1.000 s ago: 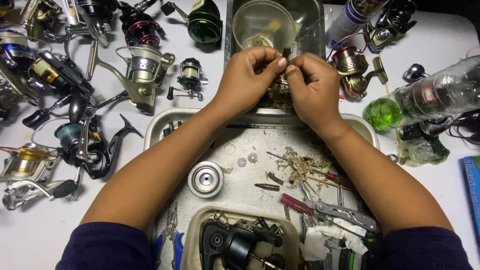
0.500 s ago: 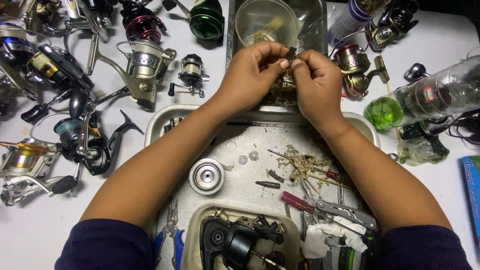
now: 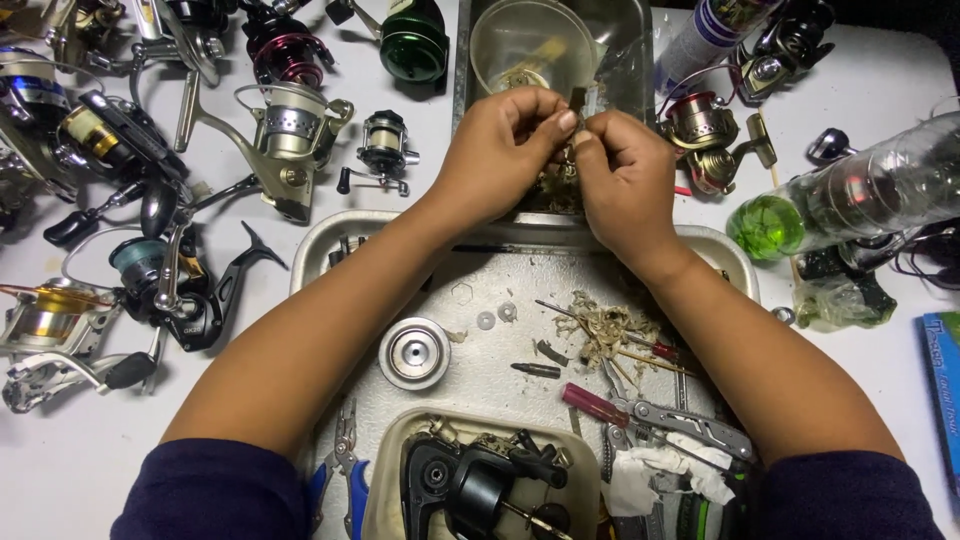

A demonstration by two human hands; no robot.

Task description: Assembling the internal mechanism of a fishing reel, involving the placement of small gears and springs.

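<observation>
Your left hand (image 3: 500, 150) and right hand (image 3: 625, 175) meet fingertip to fingertip, pinched tight around a small metal part (image 3: 580, 118) held over the near edge of the steel tub (image 3: 630, 40). Below your wrists lies a metal tray (image 3: 480, 290) on a white table (image 3: 60, 470) crowded with fishing reels (image 3: 285, 130). A clear bottle with green liquid (image 3: 850, 200) lies at right, and a blue booklet (image 3: 942, 390) sits at the right edge.
</observation>
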